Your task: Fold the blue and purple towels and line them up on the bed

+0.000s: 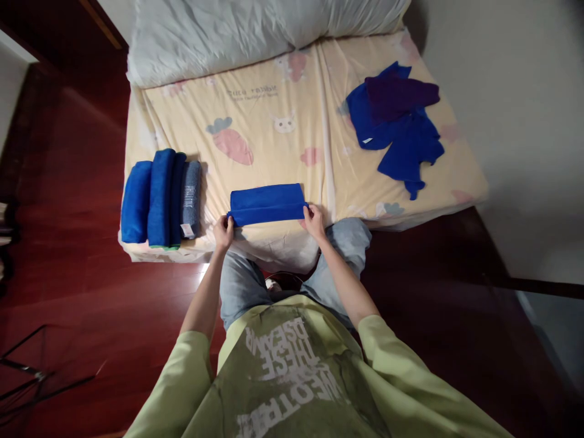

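Observation:
A blue cloth (267, 204), folded into a flat strip, lies near the front edge of the bed. My left hand (224, 231) pinches its near left corner, and my right hand (314, 221) pinches the near right corner. Along the near edge the cloth has a folded-over band. To the left stand rolled or folded blue towels (160, 198) side by side, with a grey-blue towel (191, 201) at their right end. Crumpled blue cloths (413, 146) lie at the right of the bed, with a dark purple cloth (401, 97) on top.
The bed (274, 131) has a pale yellow sheet with carrot prints. A white quilt (219, 36) lies across its far side. My knees are against the front edge. A black metal stand (39, 374) is on the red floor at lower left.

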The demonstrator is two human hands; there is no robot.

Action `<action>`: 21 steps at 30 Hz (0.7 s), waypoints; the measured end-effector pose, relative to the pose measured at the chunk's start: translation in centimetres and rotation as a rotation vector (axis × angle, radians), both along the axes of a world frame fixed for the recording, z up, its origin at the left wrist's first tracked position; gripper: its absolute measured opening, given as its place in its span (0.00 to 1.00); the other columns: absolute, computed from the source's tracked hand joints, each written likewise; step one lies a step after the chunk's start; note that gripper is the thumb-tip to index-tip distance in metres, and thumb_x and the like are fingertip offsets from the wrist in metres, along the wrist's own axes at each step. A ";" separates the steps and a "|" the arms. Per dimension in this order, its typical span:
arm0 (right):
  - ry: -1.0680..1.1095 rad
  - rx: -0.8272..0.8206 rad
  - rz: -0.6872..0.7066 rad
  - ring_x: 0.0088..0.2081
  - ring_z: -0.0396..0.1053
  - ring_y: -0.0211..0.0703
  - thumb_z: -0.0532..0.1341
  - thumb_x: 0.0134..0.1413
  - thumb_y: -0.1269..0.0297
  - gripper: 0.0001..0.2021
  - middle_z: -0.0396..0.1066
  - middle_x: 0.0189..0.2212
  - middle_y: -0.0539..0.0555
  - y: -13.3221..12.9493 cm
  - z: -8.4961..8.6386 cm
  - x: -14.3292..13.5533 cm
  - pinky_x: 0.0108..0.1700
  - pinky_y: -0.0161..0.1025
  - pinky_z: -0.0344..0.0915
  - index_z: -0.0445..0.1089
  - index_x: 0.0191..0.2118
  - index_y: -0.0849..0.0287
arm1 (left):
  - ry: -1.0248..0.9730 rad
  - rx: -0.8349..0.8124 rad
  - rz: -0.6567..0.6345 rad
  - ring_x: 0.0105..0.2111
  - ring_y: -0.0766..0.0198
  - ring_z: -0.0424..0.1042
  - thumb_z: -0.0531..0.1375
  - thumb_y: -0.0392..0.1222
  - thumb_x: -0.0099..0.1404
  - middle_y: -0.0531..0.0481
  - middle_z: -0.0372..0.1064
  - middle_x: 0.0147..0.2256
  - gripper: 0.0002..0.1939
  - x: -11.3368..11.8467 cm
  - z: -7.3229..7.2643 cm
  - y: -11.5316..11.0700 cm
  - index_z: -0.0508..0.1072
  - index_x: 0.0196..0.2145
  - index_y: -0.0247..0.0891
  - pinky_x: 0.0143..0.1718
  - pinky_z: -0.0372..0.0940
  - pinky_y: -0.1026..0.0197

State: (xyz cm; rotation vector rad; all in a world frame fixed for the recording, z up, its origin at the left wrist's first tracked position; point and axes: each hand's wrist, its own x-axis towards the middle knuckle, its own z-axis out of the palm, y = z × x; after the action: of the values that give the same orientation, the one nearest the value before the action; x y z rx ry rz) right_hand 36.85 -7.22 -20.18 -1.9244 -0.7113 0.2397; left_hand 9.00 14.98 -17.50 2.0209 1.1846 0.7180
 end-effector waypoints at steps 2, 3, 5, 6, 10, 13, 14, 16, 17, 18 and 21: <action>-0.013 -0.008 -0.008 0.31 0.70 0.45 0.52 0.65 0.39 0.24 0.73 0.29 0.54 0.0 0.0 0.0 0.38 0.41 0.69 0.70 0.36 0.55 | 0.008 0.002 0.003 0.28 0.59 0.68 0.54 0.51 0.70 0.49 0.70 0.27 0.14 0.1 0.0 0.0 0.69 0.32 0.41 0.32 0.62 0.59; -0.019 -0.012 -0.011 0.32 0.70 0.45 0.52 0.66 0.40 0.23 0.73 0.29 0.54 0.0 -0.1 0.0 0.39 0.41 0.69 0.70 0.36 0.56 | 0.012 0.003 0.006 0.28 0.59 0.68 0.54 0.51 0.70 0.49 0.70 0.27 0.14 0.1 0.0 0.0 0.70 0.32 0.41 0.32 0.62 0.59; -0.027 -0.018 -0.014 0.32 0.70 0.46 0.53 0.66 0.40 0.23 0.73 0.29 0.55 0.0 -0.1 0.1 0.40 0.41 0.69 0.71 0.36 0.56 | 0.016 0.008 0.014 0.28 0.59 0.69 0.54 0.51 0.70 0.48 0.70 0.27 0.14 0.2 0.0 0.0 0.70 0.32 0.41 0.32 0.62 0.59; -0.027 -0.018 -0.015 0.32 0.70 0.46 0.53 0.65 0.41 0.23 0.73 0.30 0.55 0.0 -0.1 0.1 0.40 0.42 0.69 0.71 0.36 0.56 | 0.018 0.011 0.016 0.28 0.59 0.69 0.54 0.51 0.70 0.48 0.70 0.27 0.14 0.2 0.0 0.0 0.70 0.32 0.40 0.32 0.62 0.59; -0.018 -0.017 -0.013 0.31 0.70 0.46 0.52 0.65 0.40 0.24 0.73 0.29 0.56 0.1 0.1 0.0 0.39 0.42 0.69 0.71 0.36 0.57 | 0.030 0.018 0.016 0.29 0.59 0.69 0.54 0.52 0.70 0.48 0.71 0.28 0.15 0.3 0.1 -0.1 0.70 0.32 0.40 0.32 0.61 0.59; -0.006 -0.017 -0.014 0.32 0.71 0.46 0.52 0.65 0.39 0.25 0.75 0.31 0.57 0.1 0.3 0.0 0.39 0.41 0.69 0.71 0.36 0.57 | 0.052 0.021 0.017 0.30 0.60 0.69 0.53 0.51 0.70 0.48 0.72 0.28 0.15 0.3 0.2 -0.1 0.71 0.32 0.39 0.33 0.61 0.60; -0.001 -0.020 -0.017 0.33 0.71 0.46 0.52 0.65 0.39 0.25 0.75 0.31 0.57 0.1 0.4 0.0 0.39 0.41 0.69 0.72 0.36 0.57 | 0.058 0.021 0.019 0.30 0.60 0.69 0.53 0.51 0.71 0.48 0.71 0.28 0.16 0.3 0.2 -0.2 0.71 0.32 0.39 0.33 0.61 0.60; 0.004 -0.026 -0.022 0.33 0.71 0.46 0.52 0.64 0.38 0.26 0.75 0.31 0.57 0.1 0.5 -0.1 0.39 0.41 0.69 0.72 0.37 0.58 | 0.063 0.020 0.020 0.29 0.60 0.69 0.53 0.51 0.71 0.48 0.71 0.28 0.16 0.3 0.3 -0.2 0.71 0.32 0.39 0.33 0.60 0.61; 0.005 -0.029 -0.025 0.33 0.71 0.47 0.52 0.64 0.38 0.26 0.75 0.31 0.58 0.1 0.5 -0.1 0.39 0.42 0.69 0.72 0.37 0.58 | 0.061 0.021 0.020 0.29 0.60 0.69 0.53 0.51 0.71 0.48 0.71 0.28 0.16 0.3 0.3 -0.2 0.71 0.32 0.39 0.33 0.60 0.61; 0.007 -0.030 -0.025 0.33 0.72 0.47 0.52 0.64 0.38 0.26 0.75 0.31 0.58 0.1 0.6 -0.1 0.40 0.42 0.69 0.72 0.37 0.58 | 0.056 0.022 0.018 0.29 0.60 0.68 0.53 0.51 0.71 0.48 0.71 0.28 0.16 0.3 0.3 -0.2 0.71 0.32 0.39 0.33 0.60 0.61; 0.009 -0.038 -0.022 0.33 0.72 0.47 0.52 0.64 0.38 0.27 0.76 0.31 0.58 0.1 0.6 0.0 0.40 0.42 0.70 0.72 0.37 0.58 | 0.040 0.025 0.012 0.29 0.59 0.68 0.53 0.52 0.71 0.48 0.70 0.28 0.16 0.3 0.2 -0.2 0.71 0.32 0.39 0.32 0.59 0.60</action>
State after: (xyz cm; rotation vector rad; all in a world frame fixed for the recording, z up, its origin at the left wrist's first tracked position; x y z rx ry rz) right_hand 36.81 -7.07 -19.54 -1.9654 -0.6832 0.2499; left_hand 9.30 14.82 -17.27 2.0592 1.2168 0.7041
